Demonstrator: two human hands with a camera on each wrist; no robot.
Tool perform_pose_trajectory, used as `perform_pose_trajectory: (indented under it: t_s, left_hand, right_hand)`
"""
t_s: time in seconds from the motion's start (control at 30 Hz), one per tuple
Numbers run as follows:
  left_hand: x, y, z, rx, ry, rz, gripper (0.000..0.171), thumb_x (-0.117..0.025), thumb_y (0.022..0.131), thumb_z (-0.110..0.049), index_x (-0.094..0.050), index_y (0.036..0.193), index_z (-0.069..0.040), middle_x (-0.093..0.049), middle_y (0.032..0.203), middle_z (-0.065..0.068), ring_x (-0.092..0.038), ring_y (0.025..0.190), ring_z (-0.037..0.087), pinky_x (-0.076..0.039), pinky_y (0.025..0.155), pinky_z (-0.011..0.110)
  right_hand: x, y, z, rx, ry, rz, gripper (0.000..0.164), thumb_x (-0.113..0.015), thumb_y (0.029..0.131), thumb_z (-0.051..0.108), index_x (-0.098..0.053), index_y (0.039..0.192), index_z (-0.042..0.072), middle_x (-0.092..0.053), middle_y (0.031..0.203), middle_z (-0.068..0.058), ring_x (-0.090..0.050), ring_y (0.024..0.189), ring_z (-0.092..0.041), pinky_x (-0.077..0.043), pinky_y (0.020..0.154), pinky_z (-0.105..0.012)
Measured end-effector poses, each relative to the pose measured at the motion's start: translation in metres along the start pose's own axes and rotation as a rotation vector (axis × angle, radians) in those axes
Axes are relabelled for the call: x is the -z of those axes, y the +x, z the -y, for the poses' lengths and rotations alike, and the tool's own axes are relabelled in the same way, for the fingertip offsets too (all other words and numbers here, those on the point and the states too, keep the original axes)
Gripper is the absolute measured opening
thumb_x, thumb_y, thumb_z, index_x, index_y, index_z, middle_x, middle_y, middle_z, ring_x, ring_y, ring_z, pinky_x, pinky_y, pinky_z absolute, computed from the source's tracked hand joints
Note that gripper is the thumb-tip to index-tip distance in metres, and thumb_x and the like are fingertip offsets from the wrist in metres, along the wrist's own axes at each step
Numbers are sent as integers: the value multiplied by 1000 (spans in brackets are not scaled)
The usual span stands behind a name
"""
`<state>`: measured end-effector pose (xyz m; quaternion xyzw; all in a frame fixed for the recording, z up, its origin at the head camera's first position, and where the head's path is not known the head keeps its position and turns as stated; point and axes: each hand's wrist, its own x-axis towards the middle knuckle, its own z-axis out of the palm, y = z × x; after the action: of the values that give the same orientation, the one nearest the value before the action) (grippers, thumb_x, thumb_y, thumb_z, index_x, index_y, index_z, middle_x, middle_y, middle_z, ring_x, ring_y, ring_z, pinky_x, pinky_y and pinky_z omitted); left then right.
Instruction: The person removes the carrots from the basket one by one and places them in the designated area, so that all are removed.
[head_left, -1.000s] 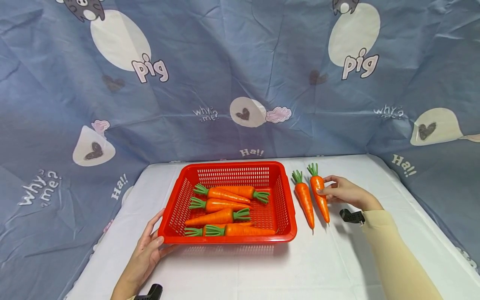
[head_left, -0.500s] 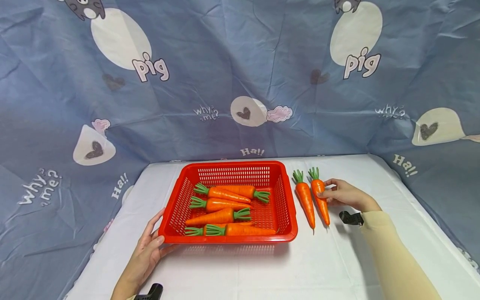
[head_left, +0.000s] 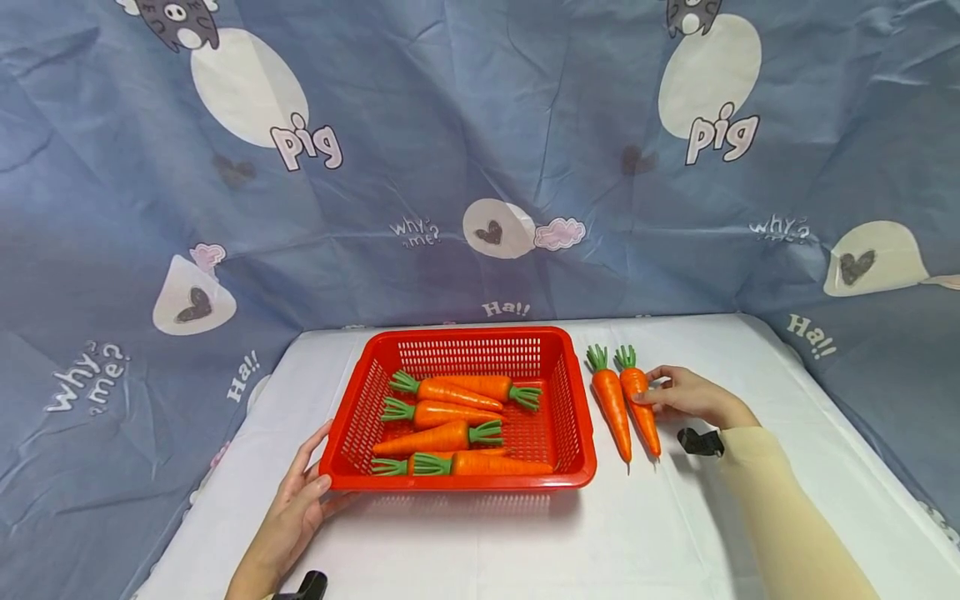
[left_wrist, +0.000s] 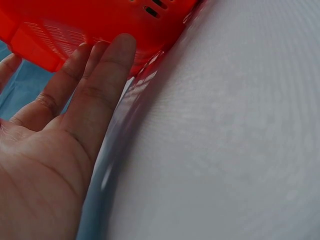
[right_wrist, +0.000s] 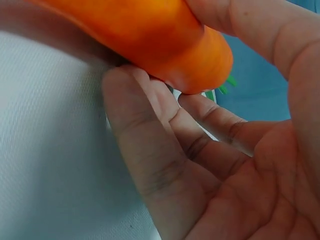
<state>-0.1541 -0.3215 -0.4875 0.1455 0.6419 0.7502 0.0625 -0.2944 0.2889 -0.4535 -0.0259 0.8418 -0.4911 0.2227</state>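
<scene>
In the head view, my left hand [head_left: 294, 507] holds the near left corner of a red plastic basket [head_left: 457, 482]. The thumb lies at the rim and other fingers reach below it. The left wrist view shows those fingers nearly straight against the basket wall [left_wrist: 95, 25]. My right hand [head_left: 693, 396] pinches a carrot [head_left: 639, 404] with green tops on the white cloth, thumb above and fingers along its right side. Up close in the right wrist view, the thumb and fingertips touch the orange body of the carrot [right_wrist: 155, 35]. Just left of it lies another carrot [head_left: 612, 408], nearly parallel.
Several carrots [head_left: 442, 437] lie in the basket, their tops pointing different ways. A white cloth [head_left: 480, 550] covers the table. Behind and at the sides hangs a blue printed curtain [head_left: 420, 283]. The basket's right wall stands close to the two loose carrots.
My right hand has slid its carrot slightly toward me, so its green tops now sit about level with the neighbouring carrot's. The left hand and basket have kept their place.
</scene>
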Motion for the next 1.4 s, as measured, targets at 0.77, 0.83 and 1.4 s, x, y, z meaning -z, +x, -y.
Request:
perform_pose_trajectory:
  t_s: [0.77,0.83,1.4]
  left_hand:
    - [2,0,0,9,25,-12,69,-37,113,-7,-11,174,-24,-53,154,-13,-66,133,10,-60,103,34]
    - [2,0,1,9,24,-11,69,-38,113,-6,-11,174,-24,-54,153,-13,-66,133,10,-60,103,34]
    - [0,0,0,32,33,-30,69,-40,112,-9,-13,173,-26,-56,151,-13,-67,131,9,-61,102,34]
  right_hand:
    - [-2,-1,2,-53,32,15,75,-70,102,34,-32,152,-6,-63,114,-9,-65,90,-13,-61,77,-26]
    - [-2,-1,2,-51,41,22,74,-69,102,33,-31,152,-7,-64,110,-8,-65,89,-12,-61,77,-26]
    - [6,-1,4,-77,7,37,70,-64,106,34,-30,151,-8,-59,87,0,-57,78,-10,-55,72,-27]
